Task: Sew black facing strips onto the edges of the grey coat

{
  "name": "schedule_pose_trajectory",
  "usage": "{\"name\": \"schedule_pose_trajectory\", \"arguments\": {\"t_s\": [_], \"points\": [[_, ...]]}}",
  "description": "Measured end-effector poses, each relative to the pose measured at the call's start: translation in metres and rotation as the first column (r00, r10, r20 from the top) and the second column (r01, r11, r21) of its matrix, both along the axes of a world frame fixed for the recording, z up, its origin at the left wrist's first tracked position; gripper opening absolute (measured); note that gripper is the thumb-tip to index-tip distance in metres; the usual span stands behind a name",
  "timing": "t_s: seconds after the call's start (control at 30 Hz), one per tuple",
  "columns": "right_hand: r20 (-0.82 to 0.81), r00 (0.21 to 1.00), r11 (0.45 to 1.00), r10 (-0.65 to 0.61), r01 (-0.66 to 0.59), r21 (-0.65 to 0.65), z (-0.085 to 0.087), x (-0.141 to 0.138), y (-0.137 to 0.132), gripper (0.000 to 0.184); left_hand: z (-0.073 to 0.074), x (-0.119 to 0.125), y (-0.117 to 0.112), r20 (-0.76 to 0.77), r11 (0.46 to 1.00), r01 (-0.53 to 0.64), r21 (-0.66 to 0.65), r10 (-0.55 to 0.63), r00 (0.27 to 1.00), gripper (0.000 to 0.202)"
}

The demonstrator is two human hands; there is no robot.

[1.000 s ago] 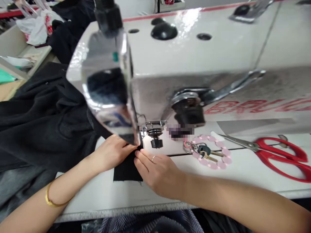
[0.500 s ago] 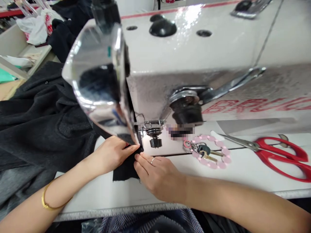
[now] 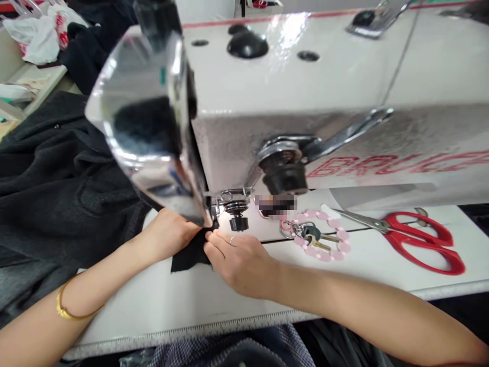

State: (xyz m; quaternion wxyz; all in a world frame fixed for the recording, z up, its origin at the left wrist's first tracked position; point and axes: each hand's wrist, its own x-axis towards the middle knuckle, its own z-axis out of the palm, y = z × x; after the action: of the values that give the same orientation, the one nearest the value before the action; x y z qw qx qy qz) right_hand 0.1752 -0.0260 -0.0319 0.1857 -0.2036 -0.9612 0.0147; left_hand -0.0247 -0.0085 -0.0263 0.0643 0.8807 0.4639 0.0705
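Note:
Under the head of a white sewing machine [image 3: 244,84] lies a piece of black fabric [image 3: 188,255], its near edge on the white table. My left hand [image 3: 170,235] is closed on the fabric's left side, its fingertips partly hidden behind the machine's shiny metal end cover [image 3: 141,117]. On the right side, my right hand [image 3: 242,262] wears a ring and pinches the fabric edge with its fingers together. Both hands' fingertips are close to each other, just in front of the needle area, which the cover hides.
Red-handled scissors [image 3: 418,239] and keys on a pink beaded ring [image 3: 317,237] lie right of my hands. A large dark garment [image 3: 69,193] is heaped at the left. A ruler strip [image 3: 191,329] runs along the table's front edge. White plastic bags [image 3: 40,38] sit at the back left.
The view has shifted slightly. The black fabric and both hands have moved a little forward, toward the needle area. My left thumb, visible before, is now mostly behind the machine cover.

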Motion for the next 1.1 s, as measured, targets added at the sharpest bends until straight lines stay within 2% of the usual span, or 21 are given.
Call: {"name": "schedule_pose_trajectory", "arguments": {"t_s": [0.1, 0.2, 0.4, 0.53, 0.67, 0.9, 1.1], "points": [[-0.001, 1.0, 1.0, -0.013, 0.013, 0.017, 0.001, -0.001, 0.004, 0.019, 0.005, 0.0, 0.006, -0.097, 0.987, 0.12, 0.111, -0.11, 0.989, 0.031], [-0.016, 0.999, 0.999, -0.03, 0.03, 0.042, 0.002, -0.001, 0.005, 0.023, 0.01, 0.0, 0.007, -0.072, 0.973, 0.151, 0.176, -0.141, 0.987, 0.035], [-0.063, 0.996, 0.997, -0.059, 0.062, 0.054, 0.003, -0.002, 0.008, 0.021, 0.011, 0.002, 0.009, 0.023, 0.972, 0.102, 0.214, -0.11, 0.994, 0.039], [0.008, 0.999, 0.999, -0.051, 0.051, 0.0, 0.005, -0.001, 0.01, 0.018, 0.003, 0.0, 0.014, 0.122, 0.962, 0.081, 0.262, -0.116, 0.986, 0.036], [0.078, 0.995, 0.996, -0.07, 0.073, -0.043, 0.006, -0.002, 0.012, 0.018, -0.003, -0.002, 0.019, 0.151, 0.971, 0.039, 0.236, -0.076, 0.986, 0.034], [0.121, 0.984, 0.987, -0.13, 0.14, -0.078, 0.006, -0.003, 0.015, 0.022, 0.016, 0.01, 0.021, 0.077, 0.958, 0.028, 0.284, -0.051, 0.996, 0.041], [0.123, 0.978, 0.98, -0.168, 0.179, -0.083, 0.006, -0.005, 0.015, 0.026, 0.025, 0.015, 0.02, 0.135, 0.968, 0.008, 0.252, -0.044, 0.99, 0.043]]}}
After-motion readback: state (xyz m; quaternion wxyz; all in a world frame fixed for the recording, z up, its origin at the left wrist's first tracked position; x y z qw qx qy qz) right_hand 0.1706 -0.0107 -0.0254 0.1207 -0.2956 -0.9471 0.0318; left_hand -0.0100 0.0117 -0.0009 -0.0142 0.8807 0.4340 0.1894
